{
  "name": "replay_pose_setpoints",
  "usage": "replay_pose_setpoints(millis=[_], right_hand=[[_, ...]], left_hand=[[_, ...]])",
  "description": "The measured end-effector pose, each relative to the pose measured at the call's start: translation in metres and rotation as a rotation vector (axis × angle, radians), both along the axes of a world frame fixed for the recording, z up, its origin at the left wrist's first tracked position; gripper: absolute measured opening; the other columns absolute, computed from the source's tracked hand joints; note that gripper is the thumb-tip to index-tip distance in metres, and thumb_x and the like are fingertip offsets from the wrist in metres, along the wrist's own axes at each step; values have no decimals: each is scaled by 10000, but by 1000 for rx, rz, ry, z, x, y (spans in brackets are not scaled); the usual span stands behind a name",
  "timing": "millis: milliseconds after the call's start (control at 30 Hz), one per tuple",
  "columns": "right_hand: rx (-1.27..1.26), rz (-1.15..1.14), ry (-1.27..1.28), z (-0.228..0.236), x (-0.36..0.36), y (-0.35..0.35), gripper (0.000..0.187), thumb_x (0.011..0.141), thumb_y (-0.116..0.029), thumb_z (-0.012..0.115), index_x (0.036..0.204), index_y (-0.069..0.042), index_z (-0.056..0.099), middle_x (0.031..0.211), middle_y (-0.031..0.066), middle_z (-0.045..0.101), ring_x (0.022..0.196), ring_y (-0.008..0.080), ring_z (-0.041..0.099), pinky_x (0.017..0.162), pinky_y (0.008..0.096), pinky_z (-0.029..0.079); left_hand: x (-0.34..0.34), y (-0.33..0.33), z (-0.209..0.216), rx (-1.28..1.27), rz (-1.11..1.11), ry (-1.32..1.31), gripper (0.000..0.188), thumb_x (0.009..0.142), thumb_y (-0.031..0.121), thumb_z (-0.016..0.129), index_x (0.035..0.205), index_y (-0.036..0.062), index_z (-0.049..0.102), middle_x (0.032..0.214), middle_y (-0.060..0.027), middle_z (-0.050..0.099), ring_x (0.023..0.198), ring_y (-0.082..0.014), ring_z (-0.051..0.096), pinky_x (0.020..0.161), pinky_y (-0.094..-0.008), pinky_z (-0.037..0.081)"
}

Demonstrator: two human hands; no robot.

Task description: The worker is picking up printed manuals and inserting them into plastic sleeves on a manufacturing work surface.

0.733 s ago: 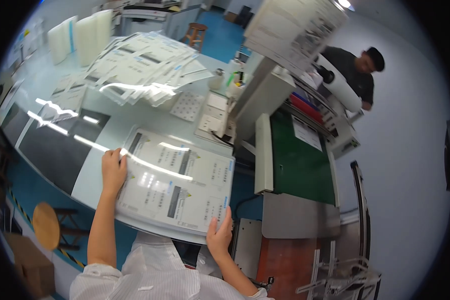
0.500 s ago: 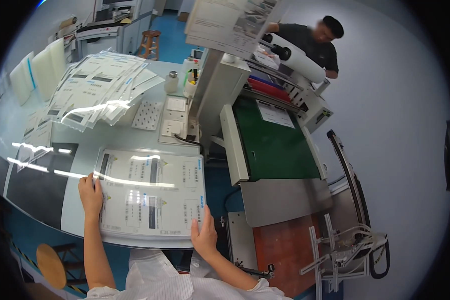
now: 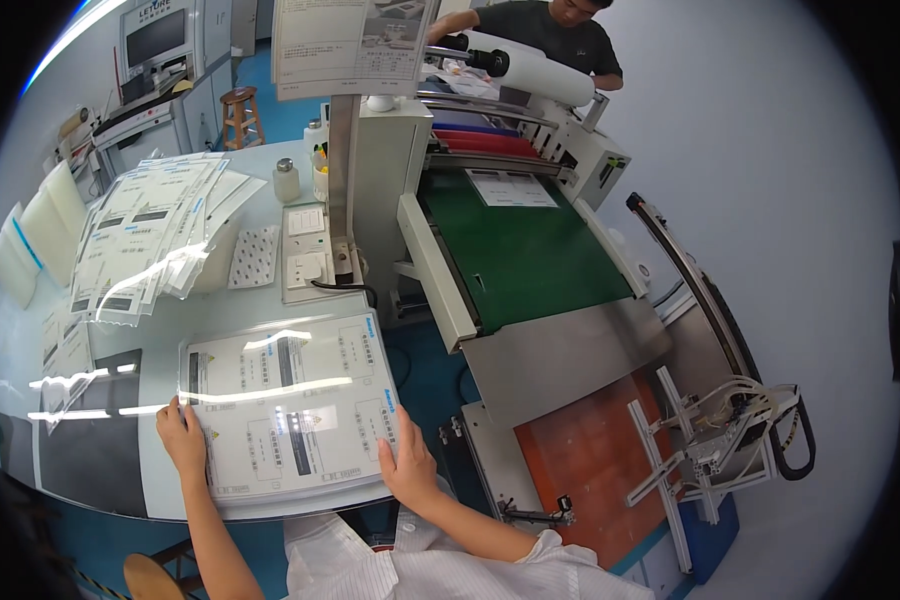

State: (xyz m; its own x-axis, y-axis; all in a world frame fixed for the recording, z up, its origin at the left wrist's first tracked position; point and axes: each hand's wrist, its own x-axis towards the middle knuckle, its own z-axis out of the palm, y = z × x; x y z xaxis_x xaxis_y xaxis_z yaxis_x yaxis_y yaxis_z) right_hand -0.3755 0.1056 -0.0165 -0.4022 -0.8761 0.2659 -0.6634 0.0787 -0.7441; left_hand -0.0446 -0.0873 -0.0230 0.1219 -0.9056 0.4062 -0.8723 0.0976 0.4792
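A thick stack of printed sheets [image 3: 245, 370], glossy and white with grey blocks and blue marks, lies flat near the front edge of the pale table [image 3: 250, 312]. My left hand [image 3: 182, 440] holds its left edge, fingers bent against the side. At the lower right edge, my right hand [image 3: 410, 468] grips the stack, with the thumb over the top and the fingers along the side. Bright light streaks cross the top sheet.
A loose pile of printed sheets [image 3: 135, 245] leans at the back left, beside a small bottle [image 3: 286, 182]. To the right runs a machine with a green belt [image 3: 530, 250], a metal plate [image 3: 560, 350] and a frame arm [image 3: 705, 460]. Another person [image 3: 550, 50] stands behind its white roll [image 3: 545, 78].
The view has turned to the right, so the machine shows further left and lower. Both my hands stay at the sides of the stack, which remains flat on the table.
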Motion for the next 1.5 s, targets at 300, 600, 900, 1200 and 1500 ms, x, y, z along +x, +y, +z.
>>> replay_pose_setpoints(millis=[300, 600, 900, 1200, 1500], right_hand=[[11, 14, -28, 0, -1, 0, 649, 939, -228, 551, 1464, 8, 252, 1284, 292, 481, 1103, 465, 564, 876, 493, 515], [12, 3, -25, -1, 0, 0, 645, 938, -230, 555, 1462, 6, 263, 1269, 288, 495, 1098, 457, 573, 875, 485, 516], [23, 21, -2, -3, 1, -1, 636, 950, -210, 539, 1470, 14, 251, 1286, 289, 484, 1097, 430, 579, 885, 459, 511], [46, 21, -21, 3, 1, -1, 607, 962, -208, 525, 1465, 16, 269, 1274, 286, 494, 1101, 418, 582, 879, 449, 510], [16, 53, -39, 5, 3, -2, 579, 967, -197, 522, 1460, 8, 298, 1347, 282, 462, 1163, 426, 539, 967, 449, 449]], left_hand=[[0, -1, -2, -18, -1, -7, 342, 968, 188, 528, 1220, -35, 589, 1094, -177, 549, 1032, -337, 518, 919, -414, 422], [1, -2, -2, -30, -6, -16, 339, 968, 185, 528, 1221, -32, 590, 1084, -171, 550, 1023, -332, 519, 905, -412, 428], [-2, 4, 3, 2, 30, -1, 345, 954, 169, 535, 1222, -41, 591, 1105, -182, 561, 1030, -334, 519, 911, -406, 427], [-7, 6, 10, -37, 14, 24, 337, 922, 133, 566, 1202, -49, 603, 1079, -203, 576, 1022, -357, 530, 907, -421, 433], [-12, 6, 13, -111, 38, 65, 310, 876, 126, 615, 1140, -35, 634, 1043, -207, 590, 987, -365, 548, 885, -425, 448]])
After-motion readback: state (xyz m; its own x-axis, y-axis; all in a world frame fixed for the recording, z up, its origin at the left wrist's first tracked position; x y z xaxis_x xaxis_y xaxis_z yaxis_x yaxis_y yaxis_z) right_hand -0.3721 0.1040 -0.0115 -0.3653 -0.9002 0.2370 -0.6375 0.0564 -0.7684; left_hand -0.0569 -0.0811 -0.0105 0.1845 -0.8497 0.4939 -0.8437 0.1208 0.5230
